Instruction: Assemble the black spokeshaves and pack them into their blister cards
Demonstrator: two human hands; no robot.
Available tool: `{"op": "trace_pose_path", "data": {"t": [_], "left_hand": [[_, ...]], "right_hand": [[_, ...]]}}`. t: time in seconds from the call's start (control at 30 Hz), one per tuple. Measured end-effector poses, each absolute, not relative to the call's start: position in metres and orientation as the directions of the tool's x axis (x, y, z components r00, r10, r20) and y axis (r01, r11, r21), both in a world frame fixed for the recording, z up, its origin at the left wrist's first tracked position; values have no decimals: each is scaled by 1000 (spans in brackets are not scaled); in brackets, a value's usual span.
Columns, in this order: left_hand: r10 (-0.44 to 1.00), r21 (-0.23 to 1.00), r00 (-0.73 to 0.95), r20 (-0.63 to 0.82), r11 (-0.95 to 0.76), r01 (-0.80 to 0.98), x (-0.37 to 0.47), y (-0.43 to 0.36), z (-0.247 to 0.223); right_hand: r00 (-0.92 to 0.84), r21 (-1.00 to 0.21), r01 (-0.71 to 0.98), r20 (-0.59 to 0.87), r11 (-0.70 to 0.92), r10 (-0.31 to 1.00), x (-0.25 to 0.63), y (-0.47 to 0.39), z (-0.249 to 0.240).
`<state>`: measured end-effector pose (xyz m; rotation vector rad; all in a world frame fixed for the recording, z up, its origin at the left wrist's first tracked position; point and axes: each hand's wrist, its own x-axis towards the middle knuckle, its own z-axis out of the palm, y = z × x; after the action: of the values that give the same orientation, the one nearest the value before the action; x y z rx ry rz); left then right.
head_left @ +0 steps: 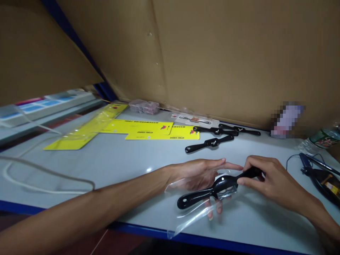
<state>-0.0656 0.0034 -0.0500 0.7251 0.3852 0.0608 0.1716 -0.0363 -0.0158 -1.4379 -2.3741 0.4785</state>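
Tool (224,185) slants lengthwise leftward from the right hand (273,177), pinching one end, over the bag (189,215) and loosely spread left hand (195,175).

A smooth, pale grey tabletop (148,154) with blue edging (143,229) carries overlapping flat yellow printed cards (135,126); beside them lie three long black two-handled tools (212,142), with a small clear plastic box (143,106) behind.
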Motion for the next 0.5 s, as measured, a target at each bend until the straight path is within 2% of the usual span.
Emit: {"op": "trace_pose_path", "data": {"t": [0.1, 0.17, 0.3, 0.43, 0.5], "left_hand": [[203, 641, 926, -317, 766, 51, -69, 4, -51], [226, 635, 923, -312, 772, 25, -71, 4, -52], [264, 642, 916, -303, 767, -9, -73, 3, -51], [331, 686, 895, -299, 727, -39, -73, 2, -47], [364, 698, 883, -296, 714, -60, -74, 2, -46]], "right_hand": [[-509, -214, 801, 247, 559, 824, 175, -40, -21], [-536, -122, 797, 307, 592, 786, 178, -39, -25], [-536, -120, 772, 407, 625, 740, 183, -35, -28], [-435, -125, 786, 584, 605, 686, 183, -33, -24], [-383, -139, 803, 624, 579, 681, 182, -33, -21]]}}
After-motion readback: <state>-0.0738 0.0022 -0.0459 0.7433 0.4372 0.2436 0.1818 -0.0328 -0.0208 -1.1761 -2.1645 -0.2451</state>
